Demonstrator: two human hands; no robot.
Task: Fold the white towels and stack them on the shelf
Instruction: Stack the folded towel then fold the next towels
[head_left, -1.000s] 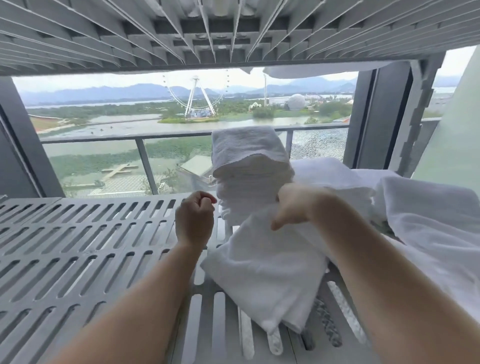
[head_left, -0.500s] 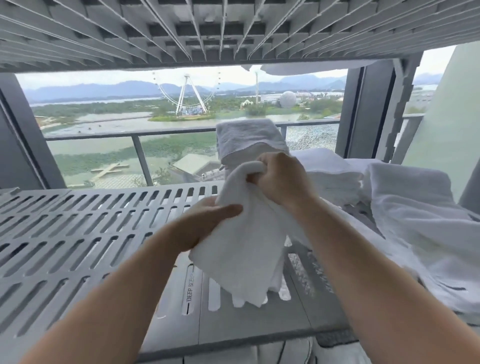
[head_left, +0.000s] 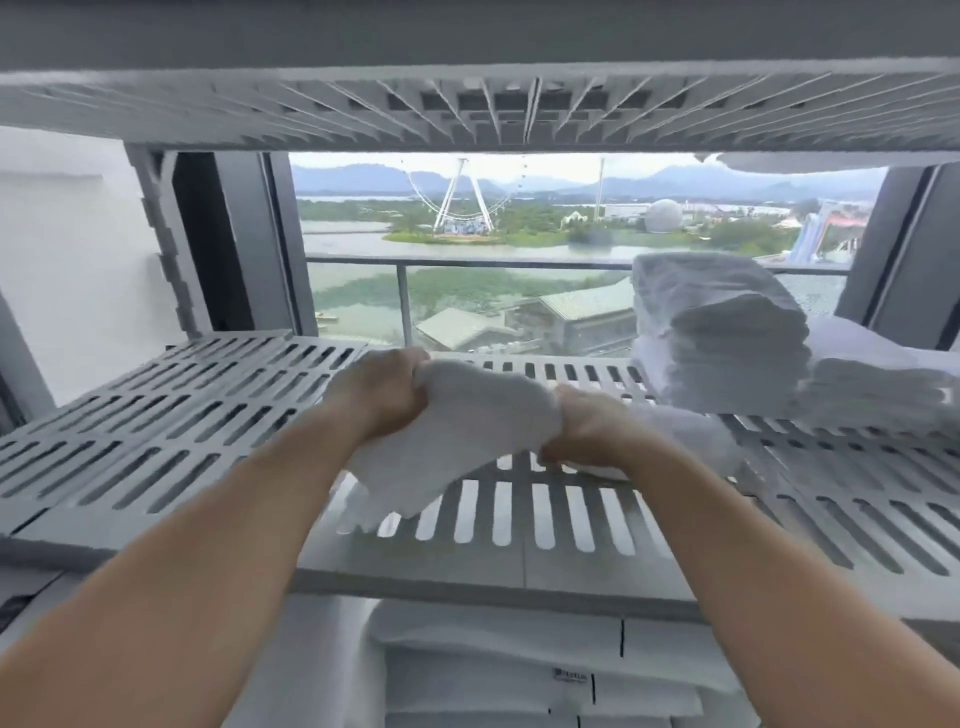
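White towel (head_left: 467, 436) is hanging bunched between both hands above the slotted grey shelf (head_left: 171, 415), left hand (head_left: 382, 400) and right hand (head_left: 587, 434) each clamping an upper corner, lower edge drooping toward the shelf's front lip. Folding looks to be underway; next it likely needs spreading flat or doubling over, then carrying right to the folded towel stack (head_left: 722, 338). Open shelf is lying left and centre, loose towels (head_left: 883, 384) are crowding the right, upper shelf (head_left: 467, 104) is sitting low overhead.

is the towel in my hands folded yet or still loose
Still loose. Both hands, left and right, grip the towel bunched above the shelf, one end drooping unevenly, no neat edges.
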